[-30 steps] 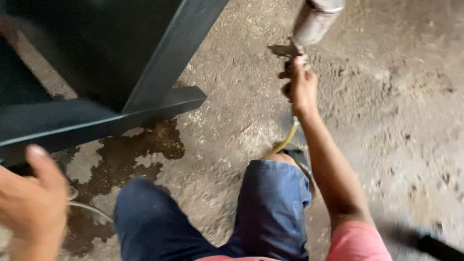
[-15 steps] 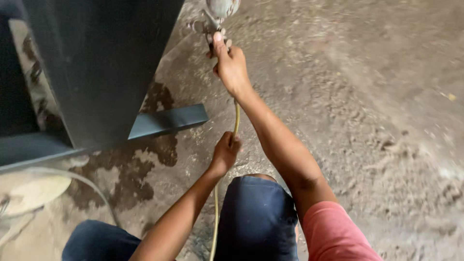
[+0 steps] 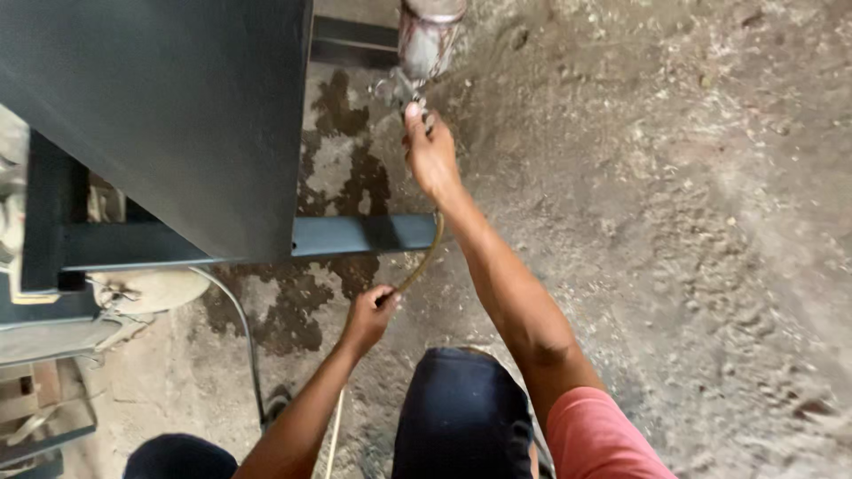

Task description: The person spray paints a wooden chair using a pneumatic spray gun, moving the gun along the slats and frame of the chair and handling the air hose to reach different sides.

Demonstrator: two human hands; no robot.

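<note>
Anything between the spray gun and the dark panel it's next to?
Nothing visible. The right hand holds the spray gun just right of the dark metal panel, with only open floor between them. The yellow hose trails back from the gun to the left hand, clear of that gap.

Rough concrete floor [image 3: 692,231], grey-brown, gritty, strewn with pale dust and small chips. Dark wet-looking stains [image 3: 342,191] spread beneath the dark-painted metal frame [image 3: 177,115]. Frame's base rail [image 3: 364,235] rested flat on the floor, crossing the stains. Second dark rail [image 3: 355,40] lay farther off, near top edge. Thin grey cable [image 3: 240,328] curved across the floor at left. Pale round object [image 3: 151,288] sat beside the rail, kind unclear. Wooden scraps [image 3: 44,417] at lower left.
</note>
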